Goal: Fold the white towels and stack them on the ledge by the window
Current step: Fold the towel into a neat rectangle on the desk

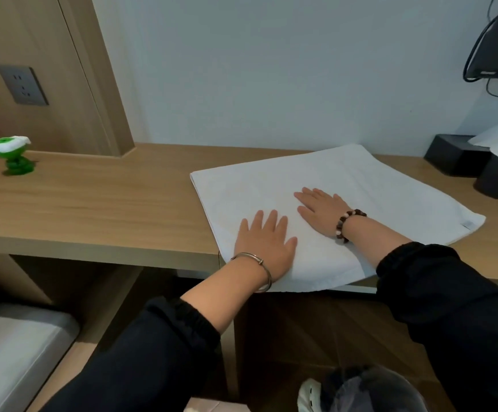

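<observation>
Both arms in black sleeves (140, 361), cuffs elastic-gathered. Wrist of left hand (264, 243): thin silver bangle (260, 262). Right of bangle, wrist of right hand (320, 209): beaded bracelet (339, 226), dark-brown and pale beads.

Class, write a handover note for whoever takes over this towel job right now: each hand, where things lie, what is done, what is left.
Left hand: flat, fingers straight, pressing the towel near its front edge.
Right hand: flat on the towel, just beyond the left.
Towel: on the desk, layered at its left edge, so folded at least once; its near corner overhangs the front.
Done: at least one fold.
Left: probably more folds, then stacking. No window or stack in view.
</observation>
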